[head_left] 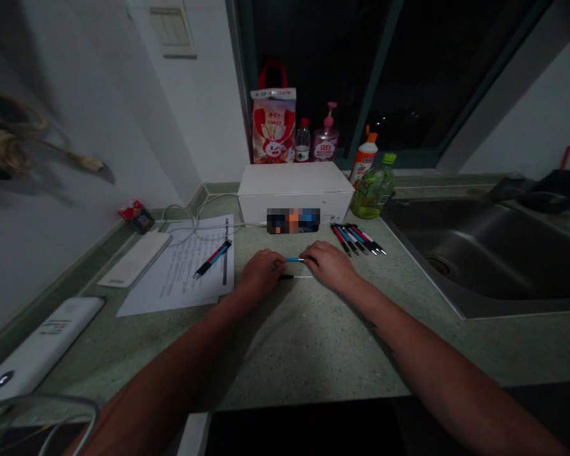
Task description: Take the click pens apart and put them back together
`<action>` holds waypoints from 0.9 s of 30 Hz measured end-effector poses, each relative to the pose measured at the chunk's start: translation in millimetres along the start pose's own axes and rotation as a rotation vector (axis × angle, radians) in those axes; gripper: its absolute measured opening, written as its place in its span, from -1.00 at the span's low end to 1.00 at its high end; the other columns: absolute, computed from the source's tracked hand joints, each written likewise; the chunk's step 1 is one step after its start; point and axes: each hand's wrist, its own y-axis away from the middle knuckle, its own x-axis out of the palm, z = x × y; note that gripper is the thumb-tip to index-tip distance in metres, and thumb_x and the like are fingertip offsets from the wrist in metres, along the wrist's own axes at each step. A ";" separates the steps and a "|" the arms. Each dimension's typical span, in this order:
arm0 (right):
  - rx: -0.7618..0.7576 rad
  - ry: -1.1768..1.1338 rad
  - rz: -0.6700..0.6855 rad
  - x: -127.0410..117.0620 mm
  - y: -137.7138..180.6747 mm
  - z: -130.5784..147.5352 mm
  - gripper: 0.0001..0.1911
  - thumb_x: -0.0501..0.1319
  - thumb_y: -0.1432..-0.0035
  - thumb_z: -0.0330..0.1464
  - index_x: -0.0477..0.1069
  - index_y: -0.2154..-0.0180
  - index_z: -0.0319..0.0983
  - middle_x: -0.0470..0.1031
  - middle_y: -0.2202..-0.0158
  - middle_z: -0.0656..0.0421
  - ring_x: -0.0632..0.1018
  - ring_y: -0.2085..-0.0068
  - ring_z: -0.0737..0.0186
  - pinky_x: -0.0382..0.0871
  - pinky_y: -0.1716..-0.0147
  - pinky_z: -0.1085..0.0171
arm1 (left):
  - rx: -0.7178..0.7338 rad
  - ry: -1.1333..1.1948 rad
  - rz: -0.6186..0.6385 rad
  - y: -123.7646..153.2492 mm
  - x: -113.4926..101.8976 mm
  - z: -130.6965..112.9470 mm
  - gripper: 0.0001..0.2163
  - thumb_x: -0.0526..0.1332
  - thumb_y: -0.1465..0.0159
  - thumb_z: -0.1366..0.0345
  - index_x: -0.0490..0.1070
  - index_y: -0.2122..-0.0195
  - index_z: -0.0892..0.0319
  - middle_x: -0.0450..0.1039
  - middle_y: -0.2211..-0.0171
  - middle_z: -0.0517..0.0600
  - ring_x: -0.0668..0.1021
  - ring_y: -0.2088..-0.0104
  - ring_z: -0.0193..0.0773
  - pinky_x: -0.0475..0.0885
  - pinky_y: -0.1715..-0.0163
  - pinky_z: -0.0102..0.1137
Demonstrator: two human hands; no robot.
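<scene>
Blue pen barrel | clamped between both hands: left hand, right hand | over green counter

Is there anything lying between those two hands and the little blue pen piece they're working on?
Nothing visible does. The left hand and right hand already grip the blue pen piece by its ends, over the counter. The row of pens lies apart, to the right.

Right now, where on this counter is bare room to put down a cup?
The widest bare patch of the counter lies nearer than both hands, left hand and right hand, between the paper sheet and the sink. It is crowded around the white box, the row of pens and the green bottle.
</scene>
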 end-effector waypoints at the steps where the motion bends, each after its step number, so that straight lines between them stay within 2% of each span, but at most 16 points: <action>1: -0.007 -0.004 -0.001 1.5 -1.7 1.9 -0.79 0.25 -0.42 -0.40 0.64 0.03 -0.21 0.61 0.07 0.03 0.55 -0.02 0.06 0.37 -0.04 0.17 | 0.000 -0.007 -0.009 1.0 -2.6 -0.5 -0.91 0.35 -0.30 0.40 0.64 0.21 0.12 0.62 0.22 0.01 0.60 0.12 -0.12 0.47 0.03 -0.24; 6: -0.046 -0.018 -0.008 6.5 -6.4 7.0 -0.80 0.26 -0.41 -0.38 0.64 0.02 -0.21 0.61 0.08 0.03 0.55 -0.01 0.07 0.37 -0.03 0.18 | 0.080 -0.058 0.038 9.6 -12.5 -4.7 -0.95 0.37 -0.30 0.33 0.63 0.23 0.12 0.61 0.24 0.03 0.58 0.13 -0.10 0.45 0.08 -0.26; 11: -0.081 -0.072 -0.103 1.4 1.3 2.4 -0.81 0.24 -0.43 -0.36 0.62 0.05 -0.23 0.61 0.07 0.01 0.56 0.00 0.07 0.37 -0.04 0.15 | 0.173 -0.126 0.130 14.6 -9.6 -9.2 -0.96 0.37 -0.28 0.33 0.65 0.28 0.11 0.58 0.26 0.08 0.57 0.15 -0.02 0.43 0.12 -0.20; 14: -0.142 -0.106 -0.101 -4.2 7.8 4.1 -0.83 0.25 -0.43 -0.33 0.62 0.12 -0.21 0.61 0.14 0.06 0.56 0.05 0.08 0.38 0.00 0.15 | 0.185 -0.126 0.088 13.9 -8.7 -7.9 -0.94 0.33 -0.31 0.36 0.63 0.26 0.11 0.58 0.24 0.08 0.56 0.11 -0.02 0.43 0.08 -0.20; 18: -0.204 -0.105 -0.061 -8.6 11.5 11.1 -0.84 0.27 -0.43 -0.31 0.61 0.10 -0.22 0.62 0.17 0.07 0.55 0.08 0.09 0.37 0.02 0.16 | 0.139 -0.111 0.013 12.1 -12.4 -7.5 -0.92 0.30 -0.35 0.37 0.60 0.19 0.13 0.59 0.20 0.06 0.55 0.10 -0.05 0.41 0.04 -0.21; 22: -0.174 -0.055 -0.054 -10.8 10.1 9.7 -0.86 0.25 -0.42 -0.38 0.61 0.11 -0.23 0.61 0.16 0.05 0.55 0.08 0.08 0.37 0.04 0.15 | 0.142 -0.124 0.039 11.1 -18.1 -10.9 -0.90 0.29 -0.36 0.40 0.59 0.16 0.13 0.60 0.18 0.04 0.55 0.10 -0.06 0.39 0.02 -0.20; 27: -0.055 -0.005 -0.115 -15.0 9.6 -8.2 -0.86 0.25 -0.40 -0.41 0.61 0.16 -0.23 0.59 0.15 0.04 0.54 0.07 0.05 0.37 0.02 0.13 | 0.103 -0.188 0.012 8.7 -25.7 -8.4 -0.82 0.27 -0.33 0.45 0.60 0.09 0.13 0.58 0.12 0.10 0.52 0.03 -0.01 0.39 0.01 -0.19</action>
